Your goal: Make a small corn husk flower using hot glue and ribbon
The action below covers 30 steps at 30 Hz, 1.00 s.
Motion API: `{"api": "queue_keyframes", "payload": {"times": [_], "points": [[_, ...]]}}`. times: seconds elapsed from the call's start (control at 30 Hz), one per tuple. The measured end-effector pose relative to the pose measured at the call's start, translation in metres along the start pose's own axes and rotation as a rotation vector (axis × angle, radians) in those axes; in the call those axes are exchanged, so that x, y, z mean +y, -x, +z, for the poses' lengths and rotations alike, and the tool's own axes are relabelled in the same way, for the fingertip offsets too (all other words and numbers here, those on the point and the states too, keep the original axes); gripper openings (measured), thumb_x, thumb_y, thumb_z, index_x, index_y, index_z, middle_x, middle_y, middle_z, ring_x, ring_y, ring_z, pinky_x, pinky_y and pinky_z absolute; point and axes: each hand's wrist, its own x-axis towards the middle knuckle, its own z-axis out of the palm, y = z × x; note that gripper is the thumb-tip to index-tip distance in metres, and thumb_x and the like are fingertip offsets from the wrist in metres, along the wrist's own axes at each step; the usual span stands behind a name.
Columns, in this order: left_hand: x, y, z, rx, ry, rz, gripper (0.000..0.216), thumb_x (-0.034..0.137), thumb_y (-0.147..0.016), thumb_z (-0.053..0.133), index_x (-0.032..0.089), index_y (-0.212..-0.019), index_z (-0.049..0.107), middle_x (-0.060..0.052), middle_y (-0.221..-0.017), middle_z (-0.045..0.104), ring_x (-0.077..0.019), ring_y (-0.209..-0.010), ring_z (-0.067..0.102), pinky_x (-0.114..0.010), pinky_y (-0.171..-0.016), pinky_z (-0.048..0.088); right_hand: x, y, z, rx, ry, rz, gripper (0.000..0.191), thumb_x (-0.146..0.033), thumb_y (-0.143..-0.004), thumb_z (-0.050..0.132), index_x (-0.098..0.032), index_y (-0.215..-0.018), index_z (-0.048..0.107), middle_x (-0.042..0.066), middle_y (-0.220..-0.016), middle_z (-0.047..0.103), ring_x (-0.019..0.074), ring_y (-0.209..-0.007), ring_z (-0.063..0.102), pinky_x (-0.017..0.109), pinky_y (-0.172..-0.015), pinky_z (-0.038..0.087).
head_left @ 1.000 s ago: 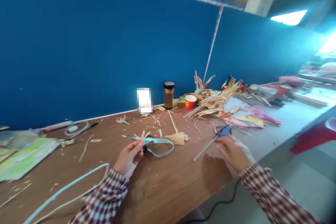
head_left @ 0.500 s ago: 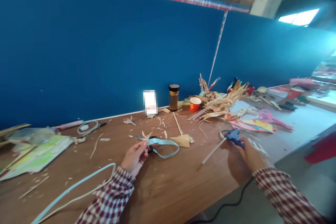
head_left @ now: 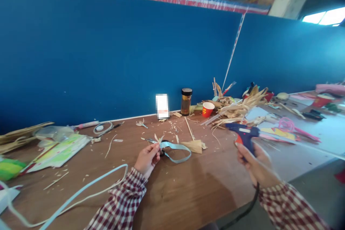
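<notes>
My right hand [head_left: 254, 163] is wrapped around the handle of a dark blue glue gun [head_left: 244, 132], raised above the table. Its nozzle points left, and a long clear glue stick [head_left: 291, 139] extends from its back to the right. My left hand [head_left: 148, 156] is closed in a pinch on a small piece of pale corn husk [head_left: 158, 138], whose thin tips stick up above the fingers. Behind that hand lie scissors [head_left: 147, 139], partly hidden. A loop of light blue ribbon [head_left: 179, 146] is just right of the fingertips; whether they touch it I cannot tell.
Dried corn husks [head_left: 242, 106] are heaped at the back right, by a red paper cup [head_left: 208, 110] and a brown jar [head_left: 186, 102]. A pale blue strap [head_left: 88, 185] loops at the front left. A blue partition [head_left: 107, 50] stands behind the brown table [head_left: 172, 190].
My right hand has lifted the glue gun and turned it, so the nozzle points left and the stick extends right. The view has shifted left; my left hand keeps its pinch.
</notes>
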Motion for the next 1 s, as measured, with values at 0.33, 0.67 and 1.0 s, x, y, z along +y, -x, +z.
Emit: {"api": "queue_keyframes", "payload": {"times": [0.33,0.67,1.0], "points": [[0.004,0.001,0.0,-0.03,0.041,0.03,0.029,0.026,-0.052,0.079,0.012,-0.074,0.065,0.004,-0.055,0.054,-0.0015,-0.043,0.046,-0.01,-0.039,0.044,0.015,0.011,0.162,-0.333,-0.084,-0.08,0.053,-0.029,-0.068,0.063,-0.021,-0.115,0.039,0.0,-0.073,0.055,0.0126,-0.05,0.051,0.026,-0.044,0.046],[0.0,-0.008,-0.004,0.008,0.019,0.034,0.035,0.028,-0.048,0.081,0.012,-0.075,0.066,0.003,-0.053,0.055,-0.0018,-0.041,0.046,-0.011,-0.039,0.044,0.029,0.019,0.208,-0.487,-0.134,-0.011,0.059,-0.031,-0.069,0.061,-0.02,-0.122,0.036,0.003,-0.079,0.061,0.0123,-0.049,0.054,0.023,-0.04,0.042],[-0.002,-0.002,0.002,0.023,-0.154,0.071,0.034,0.031,-0.052,0.078,0.012,-0.078,0.067,0.002,-0.057,0.059,-0.0043,-0.046,0.048,-0.014,-0.042,0.042,0.033,0.017,0.204,-0.43,-0.073,-0.082,0.055,-0.024,-0.064,0.063,-0.019,-0.116,0.044,0.002,-0.076,0.062,0.0163,-0.061,0.058,0.027,-0.051,0.047]]}}
